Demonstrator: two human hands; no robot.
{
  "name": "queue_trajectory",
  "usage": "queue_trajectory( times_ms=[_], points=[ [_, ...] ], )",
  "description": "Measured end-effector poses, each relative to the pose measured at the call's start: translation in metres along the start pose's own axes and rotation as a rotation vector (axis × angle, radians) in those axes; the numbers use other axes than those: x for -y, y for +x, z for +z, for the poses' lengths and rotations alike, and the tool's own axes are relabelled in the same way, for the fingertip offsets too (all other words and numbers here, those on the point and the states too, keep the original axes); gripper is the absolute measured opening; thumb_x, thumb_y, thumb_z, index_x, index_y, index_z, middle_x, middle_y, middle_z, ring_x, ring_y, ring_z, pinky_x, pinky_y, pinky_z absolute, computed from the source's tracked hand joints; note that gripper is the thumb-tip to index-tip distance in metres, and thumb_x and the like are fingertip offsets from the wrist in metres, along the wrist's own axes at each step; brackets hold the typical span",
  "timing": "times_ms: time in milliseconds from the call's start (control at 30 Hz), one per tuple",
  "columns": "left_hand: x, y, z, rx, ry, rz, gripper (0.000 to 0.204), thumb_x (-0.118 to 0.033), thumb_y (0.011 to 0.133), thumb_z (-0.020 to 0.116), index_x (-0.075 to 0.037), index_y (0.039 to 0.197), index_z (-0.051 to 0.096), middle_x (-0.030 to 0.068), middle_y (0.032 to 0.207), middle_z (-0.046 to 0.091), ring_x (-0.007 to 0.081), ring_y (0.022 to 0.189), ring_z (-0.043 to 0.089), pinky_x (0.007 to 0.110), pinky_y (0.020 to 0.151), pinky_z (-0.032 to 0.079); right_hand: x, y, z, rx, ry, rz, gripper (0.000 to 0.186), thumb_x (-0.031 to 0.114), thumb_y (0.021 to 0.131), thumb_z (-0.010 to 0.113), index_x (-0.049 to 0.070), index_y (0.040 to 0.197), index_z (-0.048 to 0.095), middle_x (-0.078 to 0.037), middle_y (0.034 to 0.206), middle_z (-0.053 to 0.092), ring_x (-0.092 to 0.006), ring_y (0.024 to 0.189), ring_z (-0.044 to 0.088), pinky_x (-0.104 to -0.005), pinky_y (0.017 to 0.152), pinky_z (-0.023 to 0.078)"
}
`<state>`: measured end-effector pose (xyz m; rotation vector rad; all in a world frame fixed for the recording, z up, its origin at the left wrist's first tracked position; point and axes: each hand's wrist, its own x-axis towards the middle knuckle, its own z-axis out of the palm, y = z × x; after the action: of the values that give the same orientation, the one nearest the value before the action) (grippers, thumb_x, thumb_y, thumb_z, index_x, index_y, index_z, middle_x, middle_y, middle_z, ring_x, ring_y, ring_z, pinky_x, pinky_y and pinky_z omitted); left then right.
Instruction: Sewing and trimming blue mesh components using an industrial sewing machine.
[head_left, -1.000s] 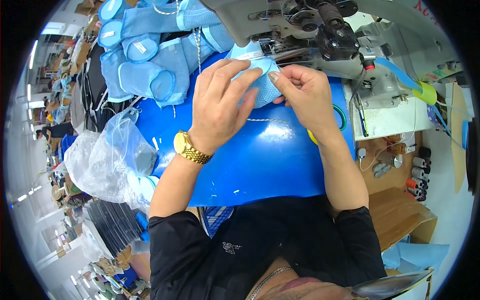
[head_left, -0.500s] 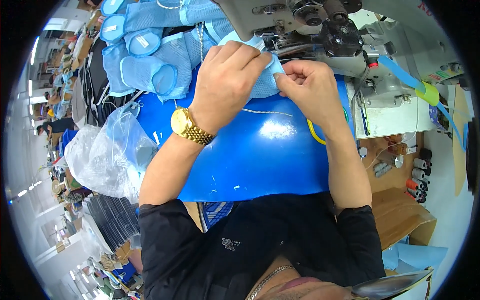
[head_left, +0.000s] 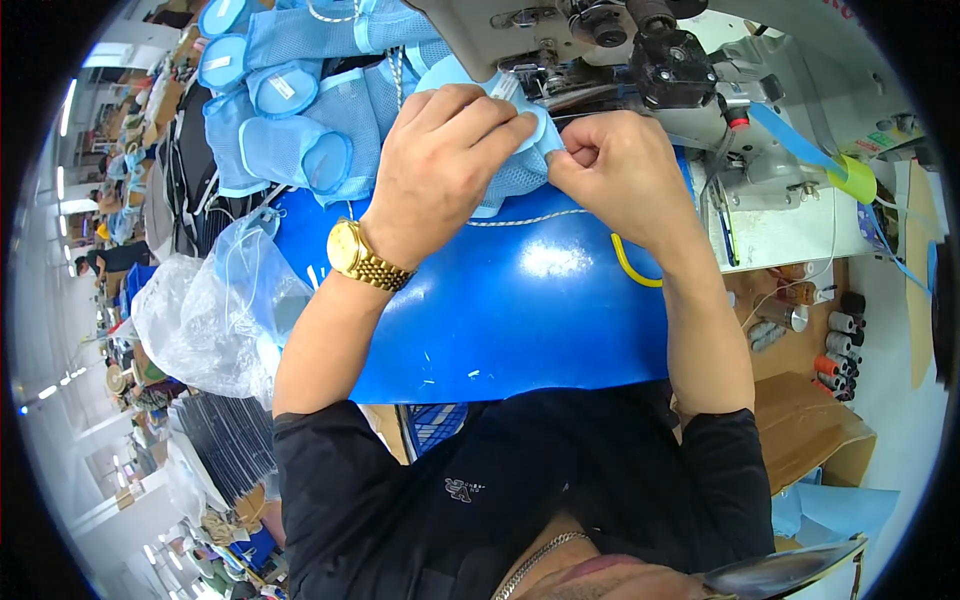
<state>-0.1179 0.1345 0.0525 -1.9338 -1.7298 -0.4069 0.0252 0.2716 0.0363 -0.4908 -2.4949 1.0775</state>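
Observation:
My left hand [head_left: 440, 165], wearing a gold watch, has its fingers curled down on a light blue mesh piece [head_left: 515, 180] with a white label on its smooth upper part. My right hand [head_left: 625, 185] pinches that piece at its right edge, the fingertips partly hidden. The piece is just below the head of a grey sewing machine [head_left: 672, 70], over a blue work surface [head_left: 480, 340]. A striped cord [head_left: 520, 219] lies beneath it. A yellow looped handle [head_left: 632, 268] shows beside my right wrist.
Blue mesh pouches [head_left: 300, 145] are piled at the upper left, above a clear plastic bag [head_left: 200, 330]. Thread spools [head_left: 838, 355] and a cardboard box [head_left: 815, 425] sit at the right. A person in dark clothing [head_left: 115, 258] is in the far left background.
My left hand has shifted up and slightly left since a second ago, curling further over the piece. My right hand has moved slightly up, and its forearm right, still pinching the fabric.

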Motion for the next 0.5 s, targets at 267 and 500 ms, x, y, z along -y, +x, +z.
queue_trajectory(
  times_ms=[267,500],
  points=[
    [-0.003,0.007,-0.002,0.011,-0.025,-0.013,0.028,-0.005,0.072,0.063,-0.009,0.1,0.067,0.0008,0.089,0.063,0.0197,0.081,0.058,0.032,0.069,0.045,-0.004,0.004,0.009,-0.146,0.049,-0.029,0.016,0.017,0.07,0.067,0.001,0.068,0.067,-0.017,0.061,0.062,-0.033,0.056,0.062,-0.0397,0.057,0.051],
    [-0.003,0.006,-0.002,0.013,-0.027,-0.042,0.027,-0.004,0.073,0.066,-0.009,0.099,0.067,0.0023,0.088,0.064,0.021,0.083,0.059,0.034,0.07,0.046,0.004,0.005,0.013,-0.172,0.038,0.082,0.021,0.019,0.071,0.064,0.001,0.061,0.065,-0.018,0.056,0.058,-0.0354,0.054,0.06,-0.0415,0.057,0.05]
  ],
)
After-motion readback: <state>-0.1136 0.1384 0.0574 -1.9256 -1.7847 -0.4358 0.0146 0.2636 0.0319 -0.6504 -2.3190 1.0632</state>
